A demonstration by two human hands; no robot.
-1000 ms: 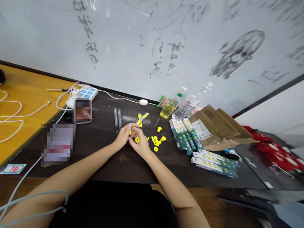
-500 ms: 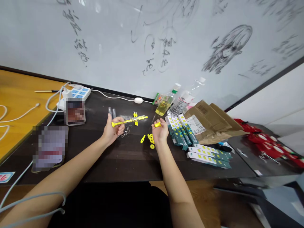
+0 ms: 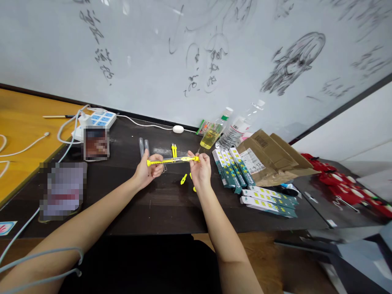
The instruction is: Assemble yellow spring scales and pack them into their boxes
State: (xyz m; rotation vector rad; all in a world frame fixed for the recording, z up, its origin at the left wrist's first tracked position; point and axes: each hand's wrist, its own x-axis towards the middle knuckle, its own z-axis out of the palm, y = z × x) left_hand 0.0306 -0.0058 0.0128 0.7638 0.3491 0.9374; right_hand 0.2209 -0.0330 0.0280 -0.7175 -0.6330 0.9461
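Observation:
My left hand (image 3: 143,173) is closed around the left part of a slim, clear-tubed spring scale (image 3: 171,160) with yellow ends, which lies nearly level above the dark table. My right hand (image 3: 202,171) pinches a small yellow cap (image 3: 196,158) at the tool's right end; whether it is seated there I cannot tell. Behind my left hand are two clear tubes (image 3: 143,145). Slim yellow parts (image 3: 174,150) lie just beyond the scale. Nearer me is a small yellow piece (image 3: 183,179); other yellow pieces are mostly hidden by my right hand.
Several green-and-white boxes (image 3: 234,169) lie to the right, beside an opened cardboard box (image 3: 272,157). Two bottles, one holding yellow liquid (image 3: 208,139), stand at the back against the whiteboard (image 3: 147,53). A power strip (image 3: 102,119) with cables is at the left.
My right hand has moved up and left with the yellow cap, bringing it to the scale's right end. My left hand has shifted slightly right, and the scale is more level.

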